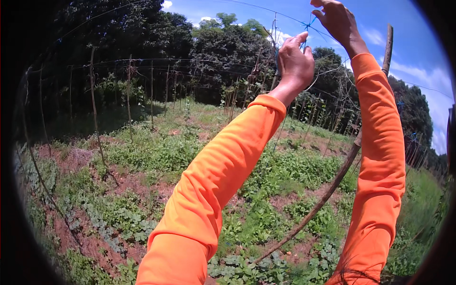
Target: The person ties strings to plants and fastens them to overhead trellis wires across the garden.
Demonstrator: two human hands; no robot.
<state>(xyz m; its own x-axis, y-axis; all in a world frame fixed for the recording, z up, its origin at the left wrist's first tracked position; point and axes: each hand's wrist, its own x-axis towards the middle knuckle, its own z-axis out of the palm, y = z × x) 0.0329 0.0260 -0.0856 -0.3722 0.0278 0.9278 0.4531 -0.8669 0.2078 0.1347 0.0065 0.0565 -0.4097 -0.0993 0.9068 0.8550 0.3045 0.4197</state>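
Both my arms, in orange sleeves, reach up toward a thin overhead line [285, 15]. A blue string [307, 25] is knotted around it, with short loose ends. Just below the knot is my left hand [296, 65], its thumb and forefinger closing on a hanging strand of the string. My right hand [338, 23] is raised higher, to the right of the knot. Its thumb and forefinger are bent with a gap between them, close to a blue strand; its other fingers are partly hidden. A wooden pole [327, 195] leans behind my right forearm.
Several thin upright stakes [129, 97] stand in rows across the plot, joined by wires at the top. Low green plants [259, 216] and patches of reddish soil cover the ground. Dark trees [159, 38] line the back. A thin bent stick [45, 187] stands at the left.
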